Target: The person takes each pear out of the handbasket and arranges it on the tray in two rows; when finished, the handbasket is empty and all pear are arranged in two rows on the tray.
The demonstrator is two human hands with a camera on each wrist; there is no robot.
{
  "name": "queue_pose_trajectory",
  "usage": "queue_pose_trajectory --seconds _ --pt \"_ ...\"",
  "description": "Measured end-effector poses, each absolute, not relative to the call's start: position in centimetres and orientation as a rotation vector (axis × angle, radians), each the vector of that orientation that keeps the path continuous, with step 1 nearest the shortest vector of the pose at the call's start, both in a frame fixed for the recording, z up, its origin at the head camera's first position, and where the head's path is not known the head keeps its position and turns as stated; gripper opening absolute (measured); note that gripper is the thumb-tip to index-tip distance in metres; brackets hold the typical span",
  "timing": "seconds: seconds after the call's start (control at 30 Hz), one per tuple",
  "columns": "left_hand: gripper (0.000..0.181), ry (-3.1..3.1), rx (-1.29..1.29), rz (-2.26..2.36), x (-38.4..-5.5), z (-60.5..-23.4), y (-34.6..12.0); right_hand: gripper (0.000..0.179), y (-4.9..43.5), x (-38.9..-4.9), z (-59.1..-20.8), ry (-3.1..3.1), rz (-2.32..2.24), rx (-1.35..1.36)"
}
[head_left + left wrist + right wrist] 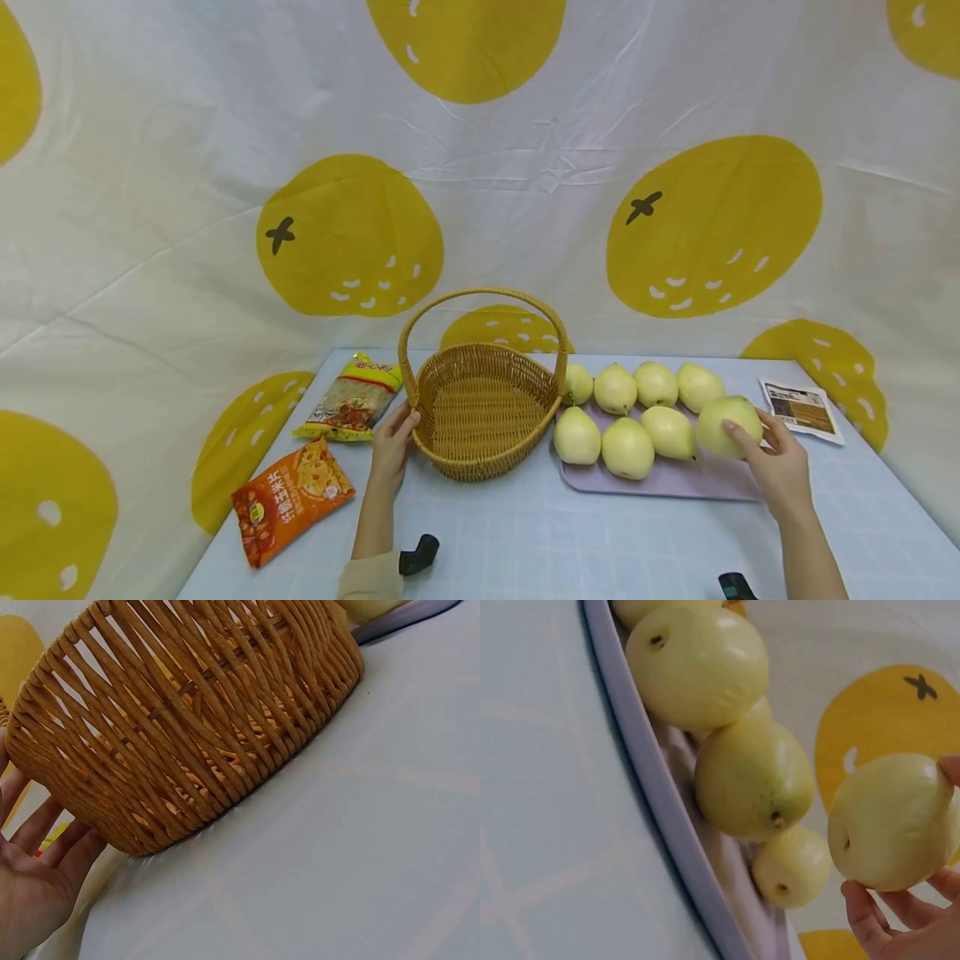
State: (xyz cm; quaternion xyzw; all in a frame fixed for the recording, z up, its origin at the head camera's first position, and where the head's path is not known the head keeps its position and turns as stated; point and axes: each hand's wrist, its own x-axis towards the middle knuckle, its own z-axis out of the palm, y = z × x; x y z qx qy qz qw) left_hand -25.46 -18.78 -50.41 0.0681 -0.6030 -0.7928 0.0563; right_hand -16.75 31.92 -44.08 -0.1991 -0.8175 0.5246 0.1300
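My left hand (395, 435) grips the left side of an oval wicker basket (480, 467), thumb at the rim and fingers against the outer weave. The basket stands on the table with its tall handle up and nothing inside. In the left wrist view, the fingers (64, 844) lie along the basket's woven wall (202, 727). My right hand (783, 467) holds a pale yellow-green pear (726, 427) between thumb and fingers, raised over the right end of a lilac tray (660, 483). The right wrist view shows this pear (892, 821) apart from the pears on the tray.
Several more pears (628, 448) lie in two rows on the tray, right beside the basket. Left of the basket are a yellow-topped clear food bag (352, 398) and an orange snack bag (292, 500). A white-and-brown packet (802, 410) lies at the far right, before the fruit-print cloth (525, 225).
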Motion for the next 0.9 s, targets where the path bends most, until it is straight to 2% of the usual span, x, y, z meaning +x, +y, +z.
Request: queue_pose_trajectory --seconds 0.13,0.4,0.9 --pt "0.057 -1.840 0.202 -2.405 -25.4 -50.5 -18.7 0.075 32.7 -16.8 -45.5 -2.366 1.495 -0.649" --pt "0.056 -1.815 0.224 -2.424 -25.4 -50.6 -18.7 0.086 33.7 -17.3 -47.9 -2.459 1.434 -0.739" --pt "0.058 -1.828 0.234 -2.423 -25.5 -50.5 -18.9 0.087 33.1 -17.9 -49.1 -2.554 1.310 -0.580"
